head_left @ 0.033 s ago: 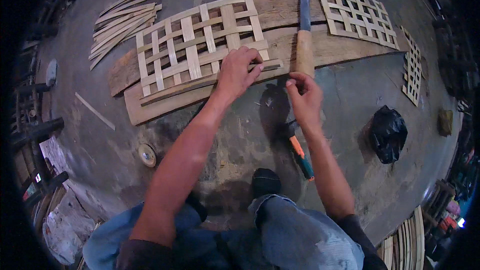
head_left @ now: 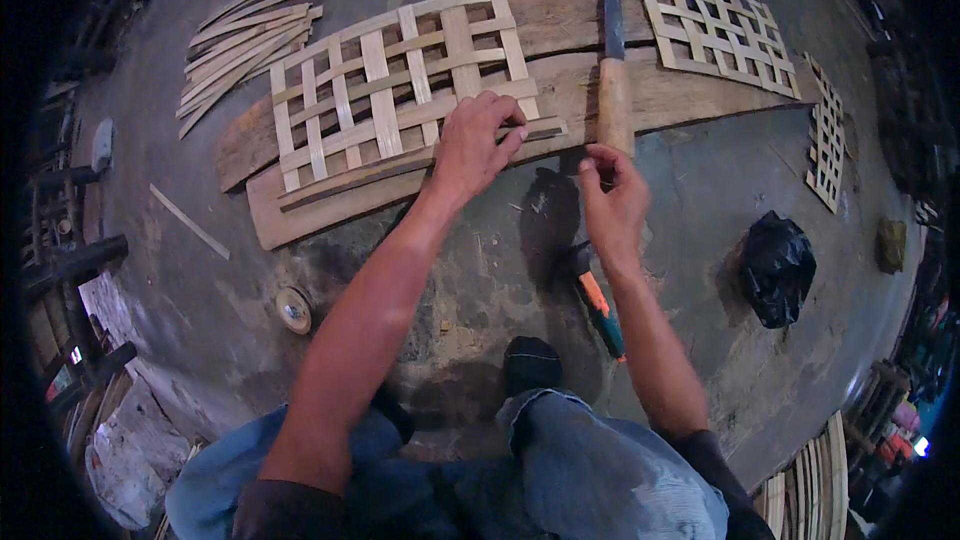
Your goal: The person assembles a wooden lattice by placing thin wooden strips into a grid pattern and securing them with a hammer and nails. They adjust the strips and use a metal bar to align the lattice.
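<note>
My left hand (head_left: pixel 472 150) is closed on thin bamboo strips (head_left: pixel 350 178), holding them along the near edge of a woven bamboo lattice panel (head_left: pixel 381 90). The panel lies tilted across wooden boards (head_left: pixel 300 225). To the right, my right hand (head_left: pixel 615 190) has its fingers curled at the butt of a knife (head_left: pixel 614 100) with a pale wooden handle. The knife's blade points away from me over the boards. Part of the handle's end is hidden by the fingers. Below my right hand, a hammer (head_left: pixel 598 305) with an orange and green grip rests on the floor.
Loose bamboo strips (head_left: pixel 240 50) lie at the far left. More woven panels (head_left: pixel 712 25) are at the far right, with a smaller one (head_left: pixel 825 135) beside them. A black plastic bag (head_left: pixel 777 270) sits right of me, a round disc (head_left: pixel 293 310) left.
The knife and my right hand have shifted very slightly to the right and away from me. My left hand and the woven panel look almost the same.
</note>
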Demonstrator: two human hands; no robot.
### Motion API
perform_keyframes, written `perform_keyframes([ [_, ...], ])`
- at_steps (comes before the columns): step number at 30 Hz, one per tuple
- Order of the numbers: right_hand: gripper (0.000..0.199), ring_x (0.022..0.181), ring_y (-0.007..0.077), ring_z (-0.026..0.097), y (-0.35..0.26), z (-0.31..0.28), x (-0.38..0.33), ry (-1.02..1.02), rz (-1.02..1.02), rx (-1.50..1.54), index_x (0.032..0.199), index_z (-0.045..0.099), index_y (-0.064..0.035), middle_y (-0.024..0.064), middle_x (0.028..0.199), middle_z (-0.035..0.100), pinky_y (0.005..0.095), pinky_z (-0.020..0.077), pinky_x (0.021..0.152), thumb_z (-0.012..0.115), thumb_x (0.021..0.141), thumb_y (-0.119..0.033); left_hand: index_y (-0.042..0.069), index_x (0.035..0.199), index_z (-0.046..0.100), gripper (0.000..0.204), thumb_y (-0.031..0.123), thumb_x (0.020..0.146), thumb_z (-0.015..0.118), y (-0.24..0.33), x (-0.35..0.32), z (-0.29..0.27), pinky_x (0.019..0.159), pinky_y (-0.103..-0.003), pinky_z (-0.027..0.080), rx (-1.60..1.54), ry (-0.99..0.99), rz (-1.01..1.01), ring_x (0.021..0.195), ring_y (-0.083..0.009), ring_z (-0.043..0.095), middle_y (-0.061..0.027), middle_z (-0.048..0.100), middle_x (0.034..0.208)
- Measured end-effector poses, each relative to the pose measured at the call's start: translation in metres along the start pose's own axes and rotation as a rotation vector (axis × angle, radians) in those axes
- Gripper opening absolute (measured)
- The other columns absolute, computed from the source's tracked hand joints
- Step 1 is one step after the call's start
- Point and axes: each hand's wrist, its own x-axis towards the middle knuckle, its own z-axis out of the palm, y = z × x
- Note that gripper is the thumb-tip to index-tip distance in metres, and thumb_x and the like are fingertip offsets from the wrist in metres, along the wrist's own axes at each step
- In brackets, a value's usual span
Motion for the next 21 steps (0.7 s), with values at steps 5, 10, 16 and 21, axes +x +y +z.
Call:
perform_keyframes([
  [5,0.015,0.078,0.0150,0.063,-0.004,0.022,0.004,-0.050,-0.104,0.061,0.101,0.068,0.0000,0.0092,0.083,0.068,0.0280,0.0494,0.074,0.067,0.087,-0.008,0.005,0.090,0.064,0.015,0.015,0.080,0.070,-0.007,-0.003,0.000,0.079,-0.041,0.045,-0.006,-0.002,-0.006,0.088,-0.0319,0.059,-0.0112,0.062,0.089],
  [10,0.014,0.077,0.0146,0.064,0.003,0.041,0.038,0.020,-0.136,0.123,0.098,0.069,-0.0007,0.0094,0.086,0.070,0.0291,0.0501,0.072,0.069,0.086,-0.008,0.005,0.091,0.064,0.017,0.014,0.080,0.071,-0.009,0.006,0.005,0.079,-0.041,0.045,-0.022,0.022,0.033,0.089,-0.0310,0.059,-0.0106,0.062,0.089],
  [16,0.012,0.072,0.0122,0.063,0.001,0.046,0.041,-0.054,-0.144,0.084,0.095,0.069,-0.0009,0.0068,0.083,0.071,0.0277,0.0492,0.066,0.070,0.085,-0.007,0.005,0.090,0.064,0.016,0.015,0.079,0.071,-0.008,0.003,0.002,0.079,-0.041,0.045,0.013,0.040,0.040,0.089,-0.0308,0.059,-0.0103,0.063,0.089],
  [21,0.011,0.071,0.0095,0.062,0.008,0.043,0.049,-0.157,-0.146,0.081,0.093,0.070,-0.0005,0.0064,0.082,0.070,0.0259,0.0488,0.065,0.071,0.084,-0.006,0.005,0.091,0.064,0.017,0.014,0.079,0.071,-0.010,0.003,0.004,0.079,-0.041,0.045,-0.008,0.043,0.026,0.088,-0.0311,0.058,-0.0105,0.062,0.090],
])
